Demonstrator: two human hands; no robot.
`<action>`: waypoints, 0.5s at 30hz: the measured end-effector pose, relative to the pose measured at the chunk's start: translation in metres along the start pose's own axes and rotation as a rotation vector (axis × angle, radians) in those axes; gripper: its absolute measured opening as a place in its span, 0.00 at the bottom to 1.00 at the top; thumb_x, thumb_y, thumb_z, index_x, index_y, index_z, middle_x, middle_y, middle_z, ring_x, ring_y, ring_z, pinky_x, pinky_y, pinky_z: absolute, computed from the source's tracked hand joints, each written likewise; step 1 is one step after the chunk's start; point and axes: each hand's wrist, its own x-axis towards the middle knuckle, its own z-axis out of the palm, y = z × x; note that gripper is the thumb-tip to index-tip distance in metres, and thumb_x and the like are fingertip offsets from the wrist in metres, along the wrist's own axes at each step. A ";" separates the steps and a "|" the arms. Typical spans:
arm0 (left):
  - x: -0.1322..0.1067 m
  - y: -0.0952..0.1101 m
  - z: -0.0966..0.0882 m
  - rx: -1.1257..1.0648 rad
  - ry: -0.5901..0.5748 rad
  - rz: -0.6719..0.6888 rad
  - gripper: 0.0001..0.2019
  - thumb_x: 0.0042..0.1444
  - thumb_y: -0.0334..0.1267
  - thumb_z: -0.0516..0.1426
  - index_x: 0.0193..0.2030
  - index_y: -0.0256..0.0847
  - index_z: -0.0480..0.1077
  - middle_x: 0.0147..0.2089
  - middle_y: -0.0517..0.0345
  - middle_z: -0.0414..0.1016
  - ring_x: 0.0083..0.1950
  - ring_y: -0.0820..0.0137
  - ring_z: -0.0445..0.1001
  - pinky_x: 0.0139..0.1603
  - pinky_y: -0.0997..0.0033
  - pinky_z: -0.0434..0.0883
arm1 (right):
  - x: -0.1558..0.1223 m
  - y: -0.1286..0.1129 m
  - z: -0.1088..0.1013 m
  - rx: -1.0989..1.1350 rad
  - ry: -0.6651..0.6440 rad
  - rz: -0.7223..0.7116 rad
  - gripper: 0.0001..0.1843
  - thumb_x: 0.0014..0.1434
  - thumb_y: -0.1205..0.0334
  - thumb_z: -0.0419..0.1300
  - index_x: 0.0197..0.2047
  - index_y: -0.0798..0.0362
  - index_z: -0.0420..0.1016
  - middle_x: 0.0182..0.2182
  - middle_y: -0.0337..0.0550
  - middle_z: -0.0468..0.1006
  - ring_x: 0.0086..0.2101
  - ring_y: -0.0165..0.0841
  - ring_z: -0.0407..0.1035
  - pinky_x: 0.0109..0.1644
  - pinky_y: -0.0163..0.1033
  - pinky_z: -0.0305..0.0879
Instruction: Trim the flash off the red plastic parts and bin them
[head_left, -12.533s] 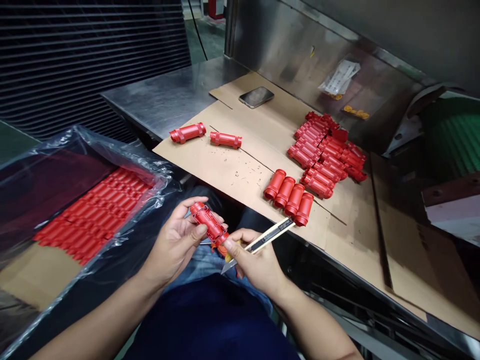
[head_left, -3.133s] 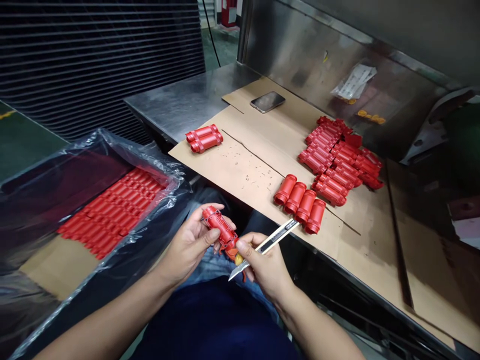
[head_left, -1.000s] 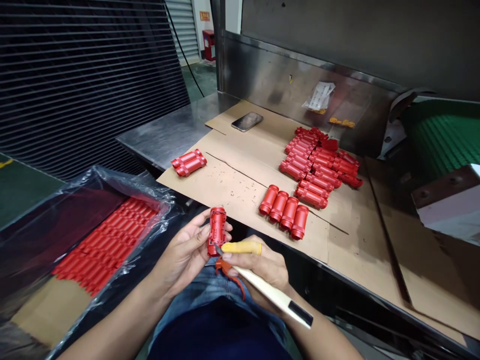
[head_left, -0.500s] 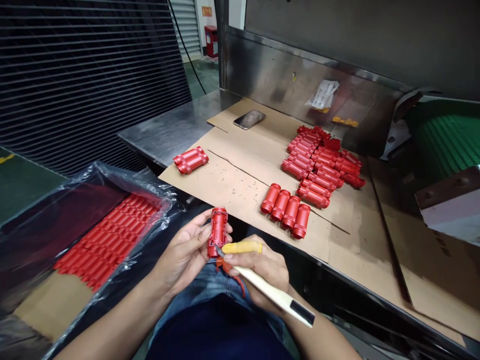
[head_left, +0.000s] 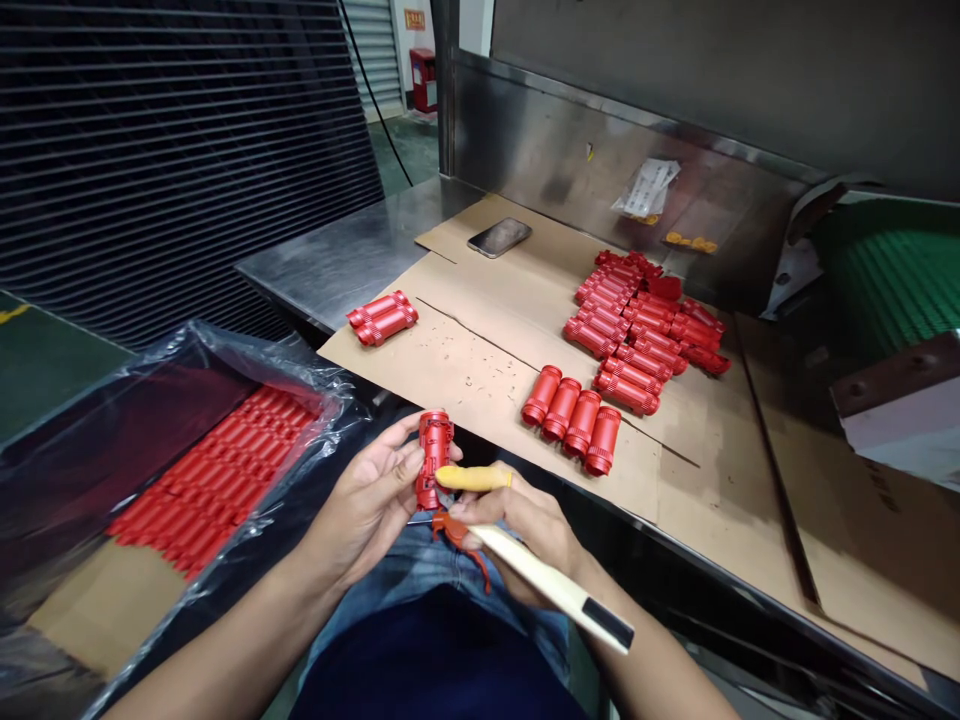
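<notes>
My left hand [head_left: 367,500] is closed around a red ribbed plastic cylinder [head_left: 433,456], held upright over my lap. My right hand [head_left: 517,530] grips a cream utility knife [head_left: 551,587], its blade end at the bottom of the cylinder, where a thin red plastic strip [head_left: 459,540] hangs off. The right index finger wears a yellow finger cot [head_left: 472,478] and lies across the cylinder.
A cardboard sheet [head_left: 480,340] covers the steel bench. On it lie two red parts [head_left: 382,318], a row of several [head_left: 574,418], a larger pile [head_left: 641,320] and a phone [head_left: 499,237]. A plastic-lined box of red parts [head_left: 217,470] stands at my left. A green conveyor [head_left: 885,270] is at right.
Since 3 s ago I turned the cylinder upright and reversed the knife so its handle points toward me. In the last second the hands rose slightly; the yellow-capped finger shifted up the cylinder.
</notes>
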 end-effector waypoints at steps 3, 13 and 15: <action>0.002 -0.001 -0.001 -0.017 -0.020 -0.031 0.24 0.68 0.35 0.67 0.68 0.36 0.72 0.53 0.40 0.85 0.45 0.62 0.86 0.44 0.68 0.83 | 0.004 -0.001 -0.008 -0.029 -0.096 0.058 0.12 0.77 0.60 0.63 0.60 0.46 0.82 0.48 0.48 0.87 0.43 0.38 0.81 0.51 0.44 0.83; 0.001 -0.001 -0.004 -0.080 -0.036 -0.102 0.24 0.68 0.36 0.67 0.69 0.36 0.73 0.53 0.40 0.86 0.46 0.62 0.86 0.47 0.67 0.83 | -0.018 0.003 0.010 0.195 0.049 0.272 0.16 0.77 0.54 0.64 0.62 0.48 0.84 0.49 0.47 0.86 0.38 0.35 0.85 0.41 0.40 0.88; 0.001 0.000 -0.003 -0.076 -0.044 -0.101 0.25 0.68 0.36 0.67 0.69 0.36 0.73 0.53 0.39 0.85 0.46 0.63 0.85 0.46 0.68 0.83 | -0.020 0.005 0.010 0.231 0.057 0.260 0.15 0.75 0.52 0.66 0.59 0.48 0.86 0.54 0.49 0.85 0.44 0.37 0.85 0.47 0.41 0.88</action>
